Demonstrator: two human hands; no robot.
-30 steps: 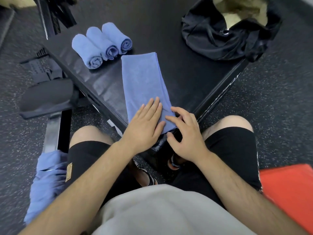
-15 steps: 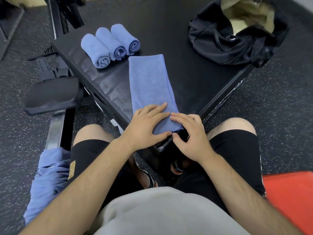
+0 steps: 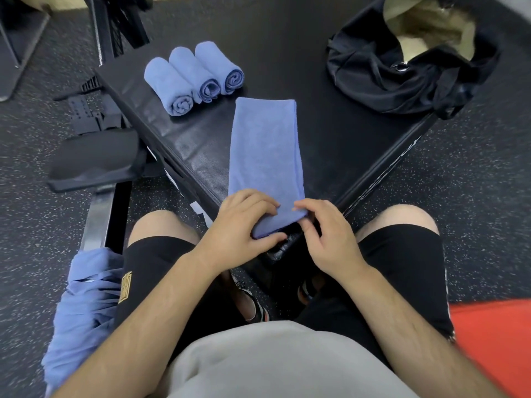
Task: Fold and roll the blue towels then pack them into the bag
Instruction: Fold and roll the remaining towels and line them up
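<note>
A speckled dark gym floor (image 3: 474, 173) surrounds a black padded box (image 3: 287, 67) filling the upper centre of the frame. A folded blue towel strip (image 3: 265, 150) lies lengthwise on it. At its near end, the left hand (image 3: 238, 225) and right hand (image 3: 330, 234) curl their fingers, pinching the edge. Three rolled blue towels (image 3: 194, 77) sit side by side at upper left; an open black bag (image 3: 402, 76) rests at upper right. More blue cloth (image 3: 83, 305) hangs at lower left.
</note>
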